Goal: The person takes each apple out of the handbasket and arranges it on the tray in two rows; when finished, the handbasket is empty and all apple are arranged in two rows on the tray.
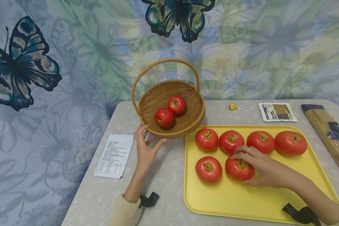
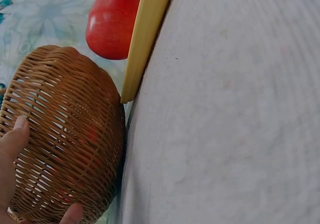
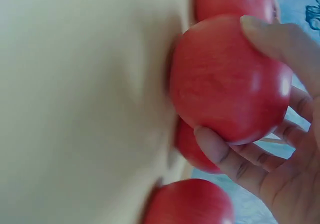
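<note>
My left hand (image 1: pixel 145 150) holds the front left side of a brown wicker basket (image 1: pixel 147 97), fingertips at its rim. In the left wrist view, the thumb lies against the basket's woven wall (image 2: pixel 65 119). Two red apples (image 1: pixel 164 118) sit inside, near the front. Over the yellow tray (image 1: pixel 228 201), my right hand (image 1: pixel 266 168) grips a red apple (image 1: pixel 237 169) from its right side. In the right wrist view, thumb and fingers spread round that apple (image 3: pixel 225 79). Beside it lies another apple (image 1: pixel 208 169); several more form a row behind, including one (image 1: pixel 260 142).
A printed white packet (image 1: pixel 114 156) lies left of the basket. Behind the tray are a yellow lollipop (image 1: pixel 233 107) and a white and brown pouch (image 1: pixel 277 112). A spaghetti pack (image 1: pixel 327 135) lies along the right side. A patterned cloth (image 1: pixel 101 47) hangs behind the table.
</note>
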Action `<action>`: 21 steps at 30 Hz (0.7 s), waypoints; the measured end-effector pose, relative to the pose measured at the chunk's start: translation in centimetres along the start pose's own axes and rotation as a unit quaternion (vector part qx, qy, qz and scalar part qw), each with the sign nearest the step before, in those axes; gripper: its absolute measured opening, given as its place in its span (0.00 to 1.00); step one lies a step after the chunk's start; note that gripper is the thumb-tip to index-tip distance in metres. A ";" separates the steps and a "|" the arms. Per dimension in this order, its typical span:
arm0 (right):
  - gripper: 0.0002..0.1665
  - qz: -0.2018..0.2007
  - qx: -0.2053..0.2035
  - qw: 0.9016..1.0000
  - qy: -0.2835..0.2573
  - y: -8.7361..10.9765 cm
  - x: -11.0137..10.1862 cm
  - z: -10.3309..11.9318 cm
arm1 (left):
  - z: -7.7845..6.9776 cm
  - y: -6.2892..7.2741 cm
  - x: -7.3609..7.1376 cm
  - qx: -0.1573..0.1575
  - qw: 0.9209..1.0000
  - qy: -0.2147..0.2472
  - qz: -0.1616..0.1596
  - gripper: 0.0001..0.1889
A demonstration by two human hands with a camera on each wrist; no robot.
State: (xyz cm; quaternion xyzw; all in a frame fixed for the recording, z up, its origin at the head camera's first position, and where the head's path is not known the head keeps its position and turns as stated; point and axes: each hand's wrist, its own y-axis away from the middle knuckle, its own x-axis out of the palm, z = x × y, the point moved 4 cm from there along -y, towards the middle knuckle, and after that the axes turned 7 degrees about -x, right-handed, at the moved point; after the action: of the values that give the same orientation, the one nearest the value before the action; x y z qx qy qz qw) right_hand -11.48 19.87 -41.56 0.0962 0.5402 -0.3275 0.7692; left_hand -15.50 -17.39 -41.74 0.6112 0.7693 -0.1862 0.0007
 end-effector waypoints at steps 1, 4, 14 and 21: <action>0.47 -0.002 -0.001 1.000 0.003 0.1 0.3 -0.1 | 0.0 0.0 0.0 -0.002 1.000 0.002 0.002 0.41; 0.47 -0.012 -0.005 1.000 0.008 0.4 0.8 -0.1 | 0.1 0.1 0.0 -0.007 1.000 0.006 0.004 0.40; 0.44 -0.005 0.010 0.999 0.040 -0.1 -0.6 0.8 | 0.1 0.1 0.1 -0.001 1.000 0.004 0.006 0.40; 0.39 -0.027 -0.048 0.998 0.022 -6.1 -5.5 1.4 | 0.3 -0.1 0.0 -0.006 1.000 0.005 0.006 0.41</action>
State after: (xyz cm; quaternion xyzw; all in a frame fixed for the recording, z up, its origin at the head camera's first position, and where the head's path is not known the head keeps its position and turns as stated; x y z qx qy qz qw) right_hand -15.23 16.71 -34.79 0.0523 0.5744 -0.3196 0.7518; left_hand -15.66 -17.52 -42.00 0.6167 0.7668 -0.1782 0.0017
